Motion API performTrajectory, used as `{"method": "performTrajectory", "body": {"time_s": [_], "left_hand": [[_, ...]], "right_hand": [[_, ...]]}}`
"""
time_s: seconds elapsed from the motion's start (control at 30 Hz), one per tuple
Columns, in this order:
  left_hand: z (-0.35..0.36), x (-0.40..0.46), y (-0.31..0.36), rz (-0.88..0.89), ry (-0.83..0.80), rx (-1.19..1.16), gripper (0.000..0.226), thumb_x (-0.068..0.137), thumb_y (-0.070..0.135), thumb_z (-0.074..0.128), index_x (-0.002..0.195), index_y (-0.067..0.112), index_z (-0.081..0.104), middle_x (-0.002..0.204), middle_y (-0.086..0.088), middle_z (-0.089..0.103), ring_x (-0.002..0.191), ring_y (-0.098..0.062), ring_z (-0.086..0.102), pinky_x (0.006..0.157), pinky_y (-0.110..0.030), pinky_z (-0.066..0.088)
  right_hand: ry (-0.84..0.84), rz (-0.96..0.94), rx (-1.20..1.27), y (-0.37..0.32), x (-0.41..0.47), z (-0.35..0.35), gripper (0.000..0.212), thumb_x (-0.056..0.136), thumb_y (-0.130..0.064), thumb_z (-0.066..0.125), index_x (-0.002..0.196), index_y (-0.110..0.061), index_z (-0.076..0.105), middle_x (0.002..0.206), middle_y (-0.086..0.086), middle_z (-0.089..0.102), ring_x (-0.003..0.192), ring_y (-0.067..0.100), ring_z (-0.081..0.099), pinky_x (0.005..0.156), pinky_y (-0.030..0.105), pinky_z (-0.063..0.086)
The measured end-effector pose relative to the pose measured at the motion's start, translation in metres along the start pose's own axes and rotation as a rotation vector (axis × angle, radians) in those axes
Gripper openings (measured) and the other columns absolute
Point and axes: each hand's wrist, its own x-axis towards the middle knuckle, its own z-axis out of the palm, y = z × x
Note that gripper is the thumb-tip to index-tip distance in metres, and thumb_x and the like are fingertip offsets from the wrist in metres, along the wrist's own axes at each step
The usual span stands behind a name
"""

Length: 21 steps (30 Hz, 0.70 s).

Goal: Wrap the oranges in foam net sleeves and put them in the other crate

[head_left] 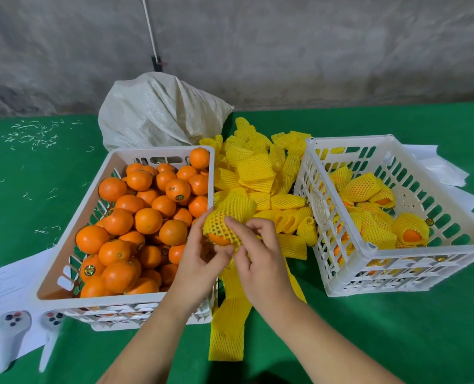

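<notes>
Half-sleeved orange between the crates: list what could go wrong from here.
1. The foam net sleeve covers only the top of the orange; its underside is bare, so it may slip out.
2. The left hand and right hand work above the loose sleeve pile; a dropped orange could roll in.

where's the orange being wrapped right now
In the head view it sits centre frame, half inside a yellow net sleeve, held by both hands between the full crate and the sleeve pile.

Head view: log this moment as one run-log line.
step: sleeving orange | left hand: holds orange | right hand: pulls foam net sleeve over it | right crate: wrapped oranges inside | not yet placed
</notes>
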Motion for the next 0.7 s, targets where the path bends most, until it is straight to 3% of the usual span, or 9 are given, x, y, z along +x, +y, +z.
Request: {"method": "performTrajectory", "body": {"time_s": [0.1,0.27,0.33,0.4,0.5,0.6,0.7], "left_hand": [[0.009,-0.001,0.003,0.048,0.057,0.046,0.06,0.092,0.033,0.084,0.142,0.029,0.052,0.115,-0.003,0.071,0.103,-0.017,0.07,0.086,-0.03,0.06],[0.008,0.0,0.002,0.04,0.178,0.019,0.053,0.086,0.026,0.087,0.128,0.025,0.055,0.111,0.0,0.072,0.101,-0.018,0.072,0.083,-0.028,0.059],[0.006,0.001,0.001,0.02,0.208,0.047,0.056,0.079,0.012,0.082,0.121,0.036,0.054,0.107,0.007,0.071,0.094,-0.017,0.069,0.077,-0.029,0.058],[0.008,-0.001,0.004,0.068,0.226,0.125,0.059,0.075,0.018,0.083,0.117,0.045,0.051,0.108,0.017,0.067,0.096,-0.012,0.068,0.076,-0.026,0.057],[0.013,-0.005,0.006,0.137,0.164,0.211,0.062,0.085,0.019,0.087,0.123,0.046,0.047,0.117,0.025,0.064,0.104,-0.002,0.068,0.078,-0.015,0.055],[0.014,-0.006,0.006,0.093,0.101,0.311,0.075,0.091,0.01,0.082,0.136,0.056,0.043,0.134,0.031,0.056,0.125,0.001,0.06,0.089,-0.013,0.053],[0.01,-0.003,0.007,0.03,0.069,0.312,0.071,0.095,0.017,0.079,0.148,0.049,0.045,0.148,0.022,0.055,0.137,-0.005,0.054,0.104,-0.027,0.054]], "right_hand": [[0.052,-0.076,-0.084,0.002,0.011,-0.005,0.041,0.098,-0.017,0.051,0.136,-0.017,0.067,0.119,0.002,0.05,0.105,0.024,0.054,0.085,0.029,0.052],[-0.005,-0.231,-0.083,-0.005,0.006,-0.003,0.03,0.097,-0.013,0.054,0.121,-0.012,0.072,0.113,0.004,0.062,0.102,0.025,0.059,0.083,0.035,0.052],[-0.076,-0.087,0.002,-0.009,-0.002,0.0,0.038,0.095,-0.019,0.059,0.132,-0.019,0.065,0.128,-0.002,0.054,0.117,0.017,0.055,0.092,0.03,0.051],[-0.076,0.211,0.203,-0.013,-0.004,0.0,0.06,0.091,-0.037,0.066,0.147,-0.032,0.047,0.141,-0.011,0.04,0.131,0.007,0.045,0.101,0.019,0.046],[-0.19,0.603,0.5,-0.016,0.006,0.001,0.08,0.086,-0.057,0.071,0.151,-0.047,0.025,0.142,-0.027,0.039,0.127,-0.009,0.044,0.094,0.01,0.046],[-0.199,0.723,0.599,-0.011,0.011,0.006,0.088,0.086,-0.041,0.081,0.153,-0.043,0.025,0.135,-0.028,0.047,0.112,-0.012,0.052,0.075,0.004,0.048],[-0.159,0.743,0.659,-0.005,0.012,0.004,0.092,0.082,-0.032,0.086,0.153,-0.042,0.029,0.138,-0.02,0.05,0.111,-0.011,0.055,0.074,0.007,0.052]]}}
